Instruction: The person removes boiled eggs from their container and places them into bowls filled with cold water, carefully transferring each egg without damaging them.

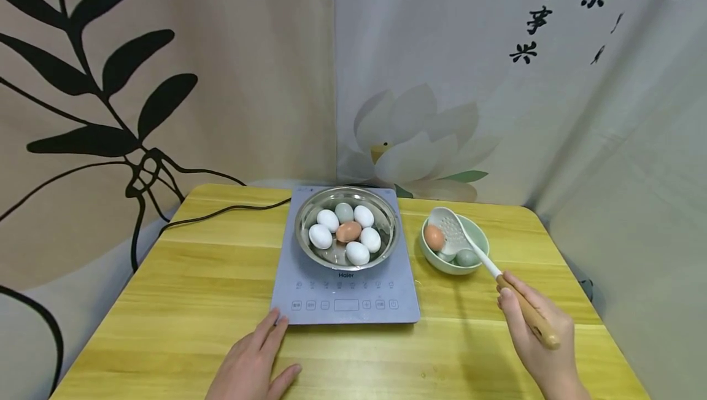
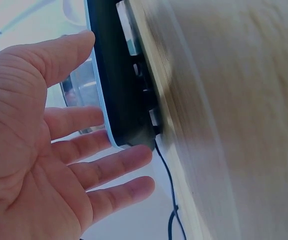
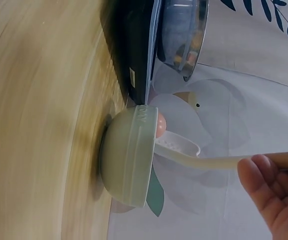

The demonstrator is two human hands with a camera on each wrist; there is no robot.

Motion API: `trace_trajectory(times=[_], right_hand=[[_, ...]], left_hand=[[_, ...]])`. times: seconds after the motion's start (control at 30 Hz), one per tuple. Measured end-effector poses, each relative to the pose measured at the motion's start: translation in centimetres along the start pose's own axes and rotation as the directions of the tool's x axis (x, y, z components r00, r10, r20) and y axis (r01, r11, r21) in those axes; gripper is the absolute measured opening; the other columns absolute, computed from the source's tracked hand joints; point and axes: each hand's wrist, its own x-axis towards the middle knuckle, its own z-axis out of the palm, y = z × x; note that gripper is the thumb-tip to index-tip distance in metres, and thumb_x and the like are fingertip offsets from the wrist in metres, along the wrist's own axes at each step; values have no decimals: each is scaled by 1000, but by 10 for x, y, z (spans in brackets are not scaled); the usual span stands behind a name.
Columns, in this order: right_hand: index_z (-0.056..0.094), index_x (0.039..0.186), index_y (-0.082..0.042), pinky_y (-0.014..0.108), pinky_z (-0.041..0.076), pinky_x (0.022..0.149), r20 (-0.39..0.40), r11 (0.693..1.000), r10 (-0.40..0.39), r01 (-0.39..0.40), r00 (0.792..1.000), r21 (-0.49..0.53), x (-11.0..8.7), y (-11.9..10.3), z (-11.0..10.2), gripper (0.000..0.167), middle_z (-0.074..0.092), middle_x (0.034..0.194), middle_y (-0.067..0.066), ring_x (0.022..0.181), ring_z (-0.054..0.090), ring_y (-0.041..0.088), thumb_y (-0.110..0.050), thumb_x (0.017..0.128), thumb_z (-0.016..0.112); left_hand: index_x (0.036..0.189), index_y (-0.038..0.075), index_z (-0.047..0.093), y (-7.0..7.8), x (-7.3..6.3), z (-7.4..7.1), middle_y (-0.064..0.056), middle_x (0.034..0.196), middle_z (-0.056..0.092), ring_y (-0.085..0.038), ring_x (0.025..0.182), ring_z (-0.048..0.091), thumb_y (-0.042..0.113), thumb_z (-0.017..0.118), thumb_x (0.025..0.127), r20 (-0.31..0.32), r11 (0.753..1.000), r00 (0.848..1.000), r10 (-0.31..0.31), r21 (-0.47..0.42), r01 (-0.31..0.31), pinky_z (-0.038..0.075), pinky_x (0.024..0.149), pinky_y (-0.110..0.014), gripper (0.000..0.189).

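At the centre of the wooden table (image 1: pixel 182 302), a round stainless-steel bowl (image 1: pixel 388 223) sits on a flat grey-lilac induction cooktop (image 1: pixel 317 297) and holds seven eggs: one brown egg (image 1: pixel 348 232) in the middle, a pale green egg (image 1: pixel 344 211) at 12 o'clock, and five white eggs (image 1: pixel 370 239) at about 1, 4, 5, 9 and 10 o'clock. Off at 3 o'clock from that vessel, near the cooktop, stands a round pale green bowl (image 1: pixel 477 233); inside it lie another brown egg (image 1: pixel 434 238) at 9 o'clock and two pale green eggs (image 1: pixel 467 257) toward 5 and 7 o'clock, one partly hidden. A white perforated ladle with a wooden handle (image 1: pixel 530 312) slants into it, scoop toward 11 o'clock; whether this touches the eggs, I cannot tell. The right hand (image 1: pixel 538 354) grips the wooden handle toward 4 o'clock. The left hand (image 1: pixel 248 360) is spread, fingertips at the cooktop's 7 o'clock corner.
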Motion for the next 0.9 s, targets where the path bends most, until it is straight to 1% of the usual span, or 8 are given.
trace_trajectory(times=[0.07, 0.17, 0.3, 0.43, 0.63, 0.7, 0.8, 0.9], right_hand=[[76, 111, 17, 3, 55, 85, -12, 998, -55, 54, 998, -25, 1, 1, 1, 24, 78, 96, 31, 108, 69, -13, -4, 101, 71], [77, 109, 16, 4, 53, 92, -21, 991, -125, 124, 992, -56, 3, 2, 2, 32, 78, 95, 31, 113, 70, -8, -15, 104, 70], [78, 109, 14, 4, 55, 89, -6, 982, -175, 174, 984, -77, 5, 1, 3, 40, 79, 92, 28, 94, 76, 6, -23, 107, 67], [78, 107, 15, 4, 57, 83, 0, 972, -216, 216, 976, -91, 6, -1, 4, 44, 78, 89, 27, 75, 73, 22, -27, 108, 64], [78, 107, 15, 4, 57, 82, 5, 962, -240, 238, 971, -131, 8, -2, 3, 48, 78, 89, 27, 70, 71, 26, -29, 110, 62], [78, 107, 15, 3, 56, 84, 0, 960, -238, 236, 971, -149, 8, -2, 0, 48, 78, 89, 27, 72, 71, 24, -30, 110, 61], [78, 108, 15, 2, 54, 90, -32, 968, -216, 210, 976, -137, 11, -2, -4, 45, 79, 92, 28, 88, 77, 11, -27, 108, 64], [77, 108, 17, 1, 52, 90, -80, 985, -164, 159, 983, -65, 16, -4, -8, 37, 81, 96, 25, 104, 73, -7, -19, 105, 68]], left_hand=[[153, 5, 58, 0, 0, 0, -19, 161, 52, -40, 132, 64, 54, 82, 89, 3, 1000, 1000, 4, 3, -4, 57, 106, -60, 84], [153, 5, 57, 0, 1, 0, -19, 161, 51, -40, 133, 64, 55, 82, 90, 16, 1000, 1000, 2, 5, -2, 56, 107, -60, 85], [153, 4, 57, -1, 1, -1, -19, 161, 51, -40, 132, 64, 56, 82, 90, 25, 1000, 1000, 2, 14, -2, 57, 106, -60, 85], [152, 4, 58, -1, 1, 0, -19, 161, 52, -40, 131, 65, 55, 82, 89, 17, 1000, 1000, -4, 11, 4, 57, 106, -59, 84], [152, 4, 58, -2, 0, 0, -19, 160, 52, -39, 130, 65, 56, 82, 89, 4, 1000, 1000, 7, 25, -8, 57, 105, -58, 85], [152, 4, 58, -2, 0, 0, -18, 160, 53, -38, 130, 66, 56, 82, 89, -2, 1000, 1000, 11, 28, -11, 58, 105, -58, 85], [152, 4, 58, -2, 0, 0, -18, 160, 53, -38, 129, 66, 55, 82, 89, 0, 1000, 1000, 11, 27, -11, 58, 105, -57, 85], [152, 4, 58, -1, 1, -1, -19, 161, 52, -38, 130, 65, 55, 82, 89, 14, 1000, 1000, 5, 21, -5, 57, 106, -58, 85]])
